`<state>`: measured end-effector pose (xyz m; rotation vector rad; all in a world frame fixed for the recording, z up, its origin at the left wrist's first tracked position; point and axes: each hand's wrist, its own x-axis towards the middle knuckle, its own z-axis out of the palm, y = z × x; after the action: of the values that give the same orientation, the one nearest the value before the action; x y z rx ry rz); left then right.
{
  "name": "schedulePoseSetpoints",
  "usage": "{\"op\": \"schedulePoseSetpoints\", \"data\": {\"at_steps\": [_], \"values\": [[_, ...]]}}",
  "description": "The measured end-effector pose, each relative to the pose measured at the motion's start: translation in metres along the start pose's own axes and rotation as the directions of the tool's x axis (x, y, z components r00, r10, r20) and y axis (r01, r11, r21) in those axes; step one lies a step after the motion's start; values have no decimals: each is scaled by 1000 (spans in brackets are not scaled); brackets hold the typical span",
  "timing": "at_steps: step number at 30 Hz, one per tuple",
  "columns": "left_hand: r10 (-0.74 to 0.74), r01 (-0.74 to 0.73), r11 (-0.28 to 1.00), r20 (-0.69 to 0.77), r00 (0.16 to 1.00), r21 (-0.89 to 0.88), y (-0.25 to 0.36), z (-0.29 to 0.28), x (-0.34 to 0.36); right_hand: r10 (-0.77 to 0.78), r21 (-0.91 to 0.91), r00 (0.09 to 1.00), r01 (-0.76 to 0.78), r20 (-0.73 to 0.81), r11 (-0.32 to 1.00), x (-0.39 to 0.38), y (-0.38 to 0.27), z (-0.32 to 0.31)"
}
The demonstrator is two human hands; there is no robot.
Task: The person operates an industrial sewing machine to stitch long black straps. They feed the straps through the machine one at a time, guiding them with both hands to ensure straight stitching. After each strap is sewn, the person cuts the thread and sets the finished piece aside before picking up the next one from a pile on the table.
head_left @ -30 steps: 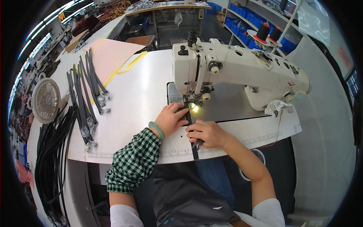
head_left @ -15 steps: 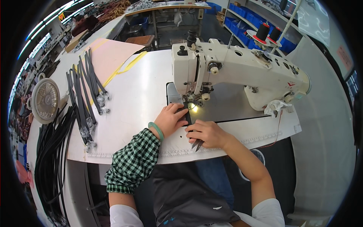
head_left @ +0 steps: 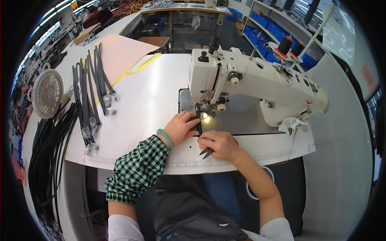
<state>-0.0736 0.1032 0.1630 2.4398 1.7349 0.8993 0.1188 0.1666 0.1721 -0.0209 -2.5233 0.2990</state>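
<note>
Black strap (head_left: 199,127): lies at the sewing machine (head_left: 257,76), toward the table's (head_left: 152,104) front edge, stitching apparently unfinished; left hand (head_left: 179,128) presses it, right hand (head_left: 221,145) grips snips (head_left: 206,153). Loose straps (head_left: 84,96), left edge: completion unclear.

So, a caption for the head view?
Left hand on black strap at sewing machine; right hand holding snips.

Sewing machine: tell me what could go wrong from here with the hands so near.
The left hand has its fingers close to the front end of the sewing machine, so a fingertip might get pinched or pricked. The right hand holds snips with bare blades, which could nick the nearby black strap. That strap, under the left fingertips, might also skew.
</note>
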Motion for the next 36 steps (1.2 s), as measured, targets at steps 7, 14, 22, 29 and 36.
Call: {"op": "schedulePoseSetpoints", "data": {"at_steps": [7,14,22,29,36], "values": [[77,-78,997,-66,995,-11,-5,4,1,185,-57,983,-185,-1,981,0,-1,2],[84,-84,996,-49,995,4,-7,3,4,222,-78,974,-219,33,973,0,-1,-10],[33,-35,999,-62,998,-30,-19,0,15,251,-87,968,-250,-7,964,-4,-2,-29],[-162,161,986,-32,986,-34,-35,0,26,251,-84,962,-261,-111,962,-19,2,-32],[9,-10,999,-22,1000,-37,-72,14,51,416,83,686,-463,-597,882,-41,17,-82]]}}
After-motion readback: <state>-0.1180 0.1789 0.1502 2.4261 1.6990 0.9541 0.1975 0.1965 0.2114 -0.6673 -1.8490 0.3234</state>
